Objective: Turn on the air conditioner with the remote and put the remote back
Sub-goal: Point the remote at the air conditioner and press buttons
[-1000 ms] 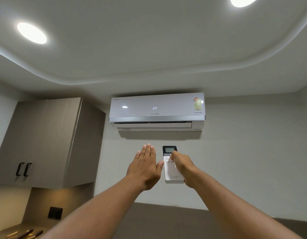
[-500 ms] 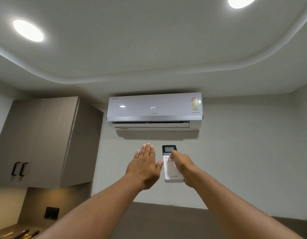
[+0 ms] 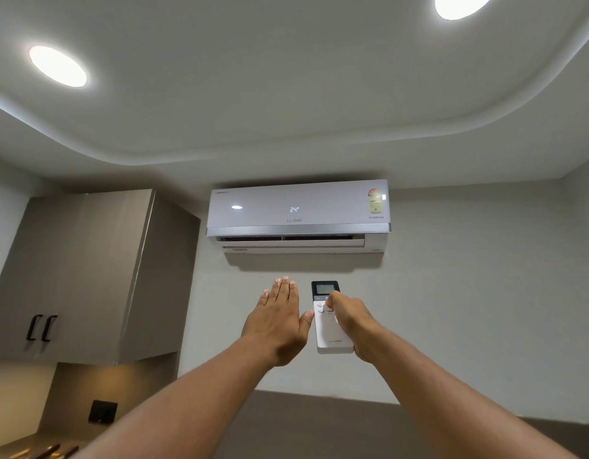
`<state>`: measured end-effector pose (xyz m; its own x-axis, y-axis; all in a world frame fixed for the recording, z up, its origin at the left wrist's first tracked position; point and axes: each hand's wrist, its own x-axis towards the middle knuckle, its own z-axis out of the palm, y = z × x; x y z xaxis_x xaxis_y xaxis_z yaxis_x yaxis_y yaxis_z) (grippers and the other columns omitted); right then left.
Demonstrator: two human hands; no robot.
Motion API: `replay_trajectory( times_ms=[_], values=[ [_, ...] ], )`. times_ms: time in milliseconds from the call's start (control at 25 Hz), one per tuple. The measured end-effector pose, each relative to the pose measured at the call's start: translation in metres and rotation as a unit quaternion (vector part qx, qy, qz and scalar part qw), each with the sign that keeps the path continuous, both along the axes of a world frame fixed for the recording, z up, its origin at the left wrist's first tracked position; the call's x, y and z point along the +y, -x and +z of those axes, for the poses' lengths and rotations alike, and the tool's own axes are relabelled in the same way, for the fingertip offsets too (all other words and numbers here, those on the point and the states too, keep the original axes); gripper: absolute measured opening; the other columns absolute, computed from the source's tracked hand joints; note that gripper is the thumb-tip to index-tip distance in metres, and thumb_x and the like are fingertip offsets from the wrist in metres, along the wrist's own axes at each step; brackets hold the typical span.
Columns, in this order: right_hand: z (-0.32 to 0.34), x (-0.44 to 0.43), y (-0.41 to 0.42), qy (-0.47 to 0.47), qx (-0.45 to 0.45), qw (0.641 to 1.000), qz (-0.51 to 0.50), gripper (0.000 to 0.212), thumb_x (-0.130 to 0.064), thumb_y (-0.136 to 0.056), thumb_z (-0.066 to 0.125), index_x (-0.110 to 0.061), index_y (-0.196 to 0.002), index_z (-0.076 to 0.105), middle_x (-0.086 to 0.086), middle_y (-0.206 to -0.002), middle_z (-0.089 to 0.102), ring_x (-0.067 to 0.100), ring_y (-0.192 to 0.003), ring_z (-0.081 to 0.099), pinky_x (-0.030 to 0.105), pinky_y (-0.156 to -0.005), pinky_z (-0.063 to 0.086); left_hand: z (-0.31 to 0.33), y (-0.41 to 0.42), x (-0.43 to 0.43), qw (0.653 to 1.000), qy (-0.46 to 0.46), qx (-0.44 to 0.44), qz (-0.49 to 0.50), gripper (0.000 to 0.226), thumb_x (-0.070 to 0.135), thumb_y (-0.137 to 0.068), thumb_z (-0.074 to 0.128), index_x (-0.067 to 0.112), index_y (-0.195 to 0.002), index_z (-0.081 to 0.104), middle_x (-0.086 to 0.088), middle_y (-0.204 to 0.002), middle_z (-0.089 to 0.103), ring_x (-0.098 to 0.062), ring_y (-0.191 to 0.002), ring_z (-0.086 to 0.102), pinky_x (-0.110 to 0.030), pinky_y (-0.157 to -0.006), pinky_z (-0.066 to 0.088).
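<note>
The right hand (image 3: 351, 321) is wrapped around a white remote (image 3: 329, 326), gripping it from the right side with the thumb laid across the upper buttons just below the dark screen. The remote stands upright, screen end up, raised toward the air conditioner (image 3: 298, 215). The left hand (image 3: 276, 321) is flat and open, fingers straight and pressed side by side, palm facing away; it holds nothing. Its thumb tip lies just beside the left edge of the remote, and whether it touches cannot be told.

The air conditioner is mounted high on the wall, above both hands and well apart from them. Its front panel shows "24°" lit, and the flap along its lower edge is partly open. Nothing stands between the remote and the unit.

A wall cabinet (image 3: 81, 273) with two dark handles hangs to the left of the air conditioner. Two round ceiling lights (image 3: 58, 66) glow above.
</note>
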<state>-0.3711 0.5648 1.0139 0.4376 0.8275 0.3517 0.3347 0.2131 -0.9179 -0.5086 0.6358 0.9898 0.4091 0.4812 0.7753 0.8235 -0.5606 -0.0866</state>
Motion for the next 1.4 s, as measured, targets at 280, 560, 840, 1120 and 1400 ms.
replay_trajectory(
  times_ms=[280,560,840,1120,1400],
  values=[
    [-0.003,0.002,0.004,0.006,-0.008,1.000,0.000,0.019,-0.031,-0.088,0.046,-0.016,-0.093,0.057,0.010,-0.083,0.063,0.024,-0.069,0.058,0.028,-0.055,0.044,-0.002,0.004,-0.001,1.000,0.005,0.005,0.007,0.072,0.054,-0.097,0.010,0.011,-0.152,-0.006,-0.009,-0.161,-0.010,-0.021,-0.146,-0.010,-0.035,-0.114,-0.006],
    [-0.003,-0.002,0.002,0.008,-0.002,1.000,0.001,0.024,-0.030,-0.088,0.046,-0.013,-0.100,0.058,0.012,-0.085,0.063,0.027,-0.073,0.058,0.028,-0.060,0.045,-0.003,0.002,-0.002,1.000,0.008,0.009,0.004,0.071,0.053,-0.097,0.010,0.010,-0.152,-0.006,-0.009,-0.161,-0.009,-0.020,-0.146,-0.010,-0.035,-0.114,-0.005],
    [-0.002,-0.006,0.000,0.008,0.003,1.000,-0.004,0.016,-0.029,-0.086,0.046,-0.016,-0.087,0.056,0.011,-0.081,0.062,0.025,-0.069,0.058,0.027,-0.057,0.044,-0.002,-0.002,-0.006,1.000,0.012,0.010,0.003,0.070,0.052,-0.097,0.010,0.010,-0.152,-0.006,-0.009,-0.161,-0.009,-0.021,-0.146,-0.009,-0.035,-0.114,-0.006],
    [-0.002,-0.003,0.000,0.009,-0.002,1.000,-0.008,0.016,-0.030,-0.086,0.046,-0.017,-0.087,0.056,0.010,-0.080,0.062,0.024,-0.068,0.058,0.028,-0.054,0.044,-0.001,-0.003,-0.010,1.000,0.022,0.011,0.002,0.069,0.051,-0.098,0.011,0.010,-0.152,-0.006,-0.010,-0.161,-0.009,-0.022,-0.147,-0.009,-0.037,-0.117,-0.002],
    [-0.004,-0.001,0.001,0.014,-0.005,1.000,-0.011,0.015,-0.029,-0.087,0.045,-0.018,-0.084,0.055,0.010,-0.079,0.062,0.024,-0.067,0.058,0.027,-0.053,0.043,-0.005,-0.002,-0.005,1.000,0.024,0.010,-0.001,0.069,0.051,-0.098,0.010,0.010,-0.151,-0.006,-0.010,-0.161,-0.009,-0.021,-0.146,-0.009,-0.037,-0.116,-0.003]
  ],
)
